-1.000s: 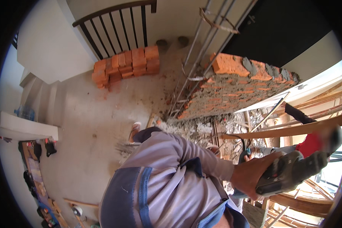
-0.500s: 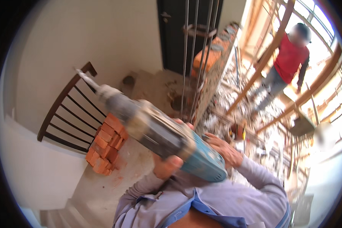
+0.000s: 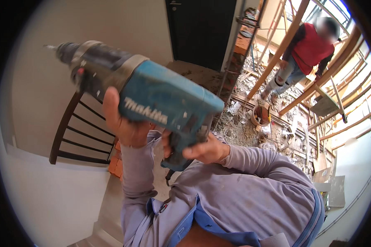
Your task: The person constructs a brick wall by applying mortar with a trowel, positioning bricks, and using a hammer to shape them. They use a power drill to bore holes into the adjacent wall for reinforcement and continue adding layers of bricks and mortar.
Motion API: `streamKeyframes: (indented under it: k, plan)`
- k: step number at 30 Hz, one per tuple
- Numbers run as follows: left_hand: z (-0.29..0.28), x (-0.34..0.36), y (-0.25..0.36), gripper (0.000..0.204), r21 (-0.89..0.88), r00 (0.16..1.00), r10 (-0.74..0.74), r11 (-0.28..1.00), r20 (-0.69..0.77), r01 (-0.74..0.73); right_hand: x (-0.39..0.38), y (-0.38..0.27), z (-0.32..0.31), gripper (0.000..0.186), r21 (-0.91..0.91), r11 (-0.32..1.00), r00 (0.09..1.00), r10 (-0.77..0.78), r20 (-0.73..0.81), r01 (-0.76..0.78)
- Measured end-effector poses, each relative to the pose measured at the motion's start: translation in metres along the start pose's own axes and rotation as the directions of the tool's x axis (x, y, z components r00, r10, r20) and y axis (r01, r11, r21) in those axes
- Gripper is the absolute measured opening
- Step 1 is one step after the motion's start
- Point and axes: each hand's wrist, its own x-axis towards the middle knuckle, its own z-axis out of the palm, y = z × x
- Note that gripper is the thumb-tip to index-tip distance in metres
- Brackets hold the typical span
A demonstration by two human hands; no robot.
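Observation:
A teal and dark-grey rotary hammer drill [image 3: 165, 90] is raised in front of my chest, its bit [image 3: 50, 47] pointing to the upper left toward the pale wall. My left hand [image 3: 127, 127] is cupped under the front of the body, with the thumb up along its near side. Around the rear handle, my right hand [image 3: 208, 150] is closed. Its fingers by the trigger are partly hidden by the handle. A dark cord [image 3: 169, 176] hangs from the handle's base.
A dark railing [image 3: 64, 127] and stacked orange bricks [image 3: 116, 164] lie left, partly covered by my arm. Beyond are a dark door [image 3: 202, 33] and a brick wall edge [image 3: 243, 43]. Right, a person in red [image 3: 311, 49] stands among wooden poles [image 3: 278, 53], rubble and a bucket [image 3: 260, 115].
The drill has swung up and left, turning its side toward me. My left hand has risen with it, and my right hand now grips the handle. The person in red has shifted slightly.

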Motion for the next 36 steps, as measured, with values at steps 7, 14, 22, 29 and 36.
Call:
streamKeyframes:
  k: [7, 14, 22, 29, 36]
  plan:
    - [-0.083, 0.079, -0.022, 0.044, 0.085, 0.988, -0.105, 0.990, -0.113, 0.115, 0.085, 0.021, -0.051, 0.043, 0.183, 0.982, 0.977, -0.008, -0.215, 0.049]
    - [-0.160, 0.201, -0.092, 0.042, 0.062, 0.845, -0.528, 0.844, -0.082, 0.533, 0.158, 0.024, -0.146, 0.053, 0.270, 0.944, 0.897, -0.055, -0.440, 0.190]
    - [-0.174, 0.333, -0.191, 0.046, -0.005, 0.708, -0.706, 0.708, 0.004, 0.706, 0.229, -0.035, -0.200, 0.064, 0.051, 0.927, 0.755, -0.269, -0.598, 0.371]
    - [-0.150, 0.452, -0.284, 0.043, -0.084, 0.549, -0.756, 0.560, 0.357, 0.824, 0.291, -0.104, -0.271, 0.063, -0.096, 0.772, 0.536, -0.519, -0.666, 0.628]
    - [-0.111, 0.533, -0.363, 0.027, 0.016, 0.424, -0.655, 0.554, 0.626, 0.832, 0.349, -0.167, -0.312, 0.063, -0.459, 0.580, 0.169, -0.724, -0.669, 0.673]
